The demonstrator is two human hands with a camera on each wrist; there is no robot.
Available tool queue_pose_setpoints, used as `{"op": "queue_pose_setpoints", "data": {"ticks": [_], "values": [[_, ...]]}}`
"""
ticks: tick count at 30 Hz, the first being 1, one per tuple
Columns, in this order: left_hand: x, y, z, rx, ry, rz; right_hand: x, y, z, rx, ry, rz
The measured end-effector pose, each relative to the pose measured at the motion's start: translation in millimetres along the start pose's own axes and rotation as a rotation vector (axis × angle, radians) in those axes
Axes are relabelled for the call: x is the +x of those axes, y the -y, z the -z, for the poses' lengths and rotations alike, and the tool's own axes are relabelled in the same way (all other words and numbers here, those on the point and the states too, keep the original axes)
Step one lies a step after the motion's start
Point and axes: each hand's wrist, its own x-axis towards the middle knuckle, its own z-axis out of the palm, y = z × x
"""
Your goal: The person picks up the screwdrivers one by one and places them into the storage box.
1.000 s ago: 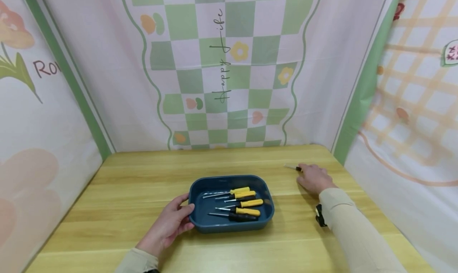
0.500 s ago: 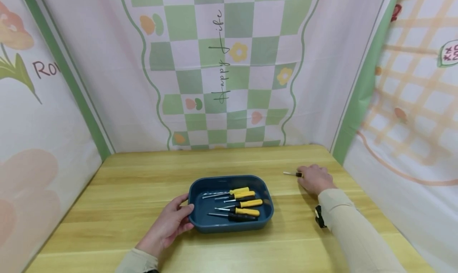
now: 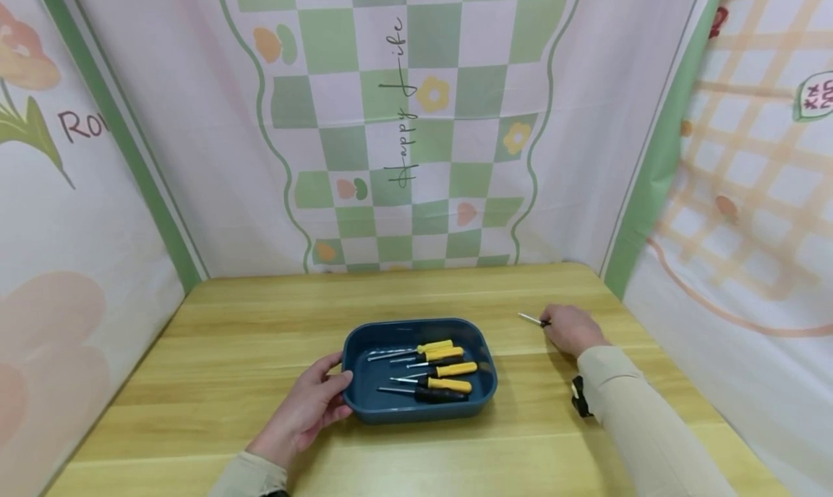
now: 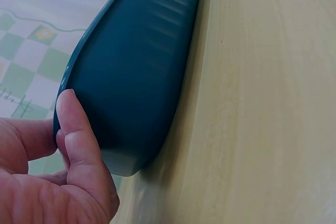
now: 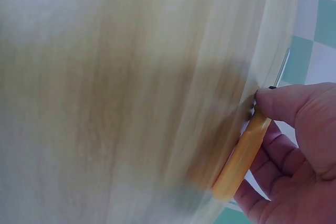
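Note:
My left hand (image 3: pixel 311 406) grips the left end of a dark blue tray (image 3: pixel 423 414), thumb over the rim. In the left wrist view the fingers rest against the outer wall of the tray (image 4: pixel 126 72). At the right of the table, my right hand (image 3: pixel 574 329) pinches a small screwdriver (image 5: pixel 241 161) by its yellow handle, near the black collar. Its thin metal shaft points left, away from the hand. Several screwdrivers lie in the tray, among them one with a yellow handle (image 3: pixel 458 370) and a black-handled one (image 3: pixel 442 396) at the front.
The wooden table (image 3: pixel 260 316) stretches around the tray on all sides. A checkered cloth (image 3: pixel 416 142) hangs behind it, with printed side curtains at left and right. A black strap piece (image 3: pixel 581 397) hangs at the right sleeve.
My right hand has closed around the screwdriver and turned slightly. The shaft now slants, its tip pointing left and back. My left hand and the tray stay put.

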Motion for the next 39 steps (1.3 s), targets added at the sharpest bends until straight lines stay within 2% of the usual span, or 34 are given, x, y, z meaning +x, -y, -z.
{"op": "queue_pose_setpoints", "data": {"ticks": [7,13,28,39], "values": [[0.0,-0.1,0.2,0.005,-0.006,0.004,-1.2,9.0,0.5,-0.001,-0.033,0.074],[0.2,-0.4,0.5,0.006,-0.011,0.008,-4.2,17.8,5.4,0.033,-0.052,0.095],[0.9,0.1,1.0,0.003,-0.006,0.011,1.1,26.7,6.9,0.245,-0.041,0.108],[1.8,0.8,1.6,0.0,0.0,0.002,-0.1,40.9,14.6,0.345,-0.046,0.137]]}}
